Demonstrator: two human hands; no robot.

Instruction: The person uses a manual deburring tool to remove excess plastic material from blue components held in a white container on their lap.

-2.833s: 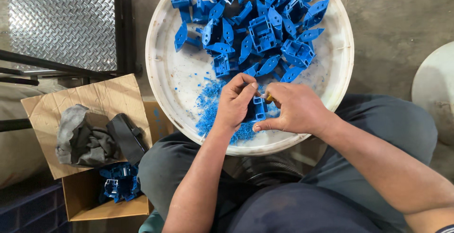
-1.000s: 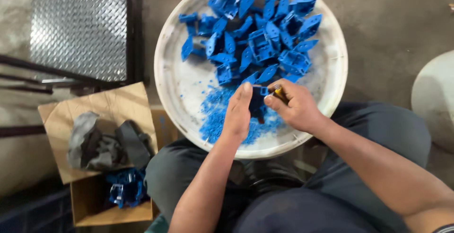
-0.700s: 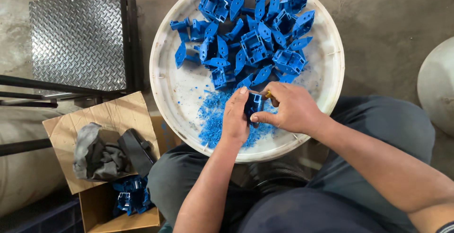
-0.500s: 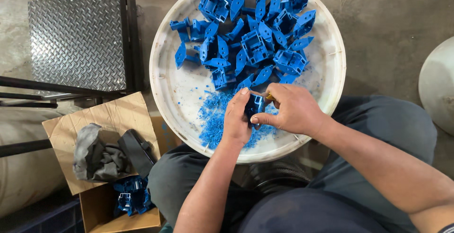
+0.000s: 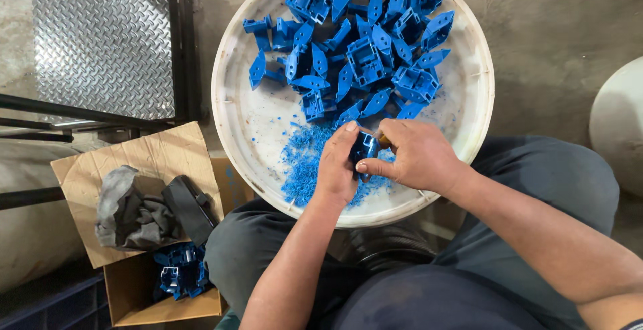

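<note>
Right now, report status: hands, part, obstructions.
Left hand and right hand both gripping one blue plastic part over white basin. Blue shavings beneath. Nothing obstructing.

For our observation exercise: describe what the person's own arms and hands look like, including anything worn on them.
Both arms are bare from the hand up the forearm: no gloves, rings or watch show. The left hand and right hand have short nails. No sleeve shows on either forearm. At the lower right corner a thin dark edge shows, too small to identify.

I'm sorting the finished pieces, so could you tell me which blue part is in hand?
The blue part pinched between the left hand and right hand; the others lie loose.
</note>
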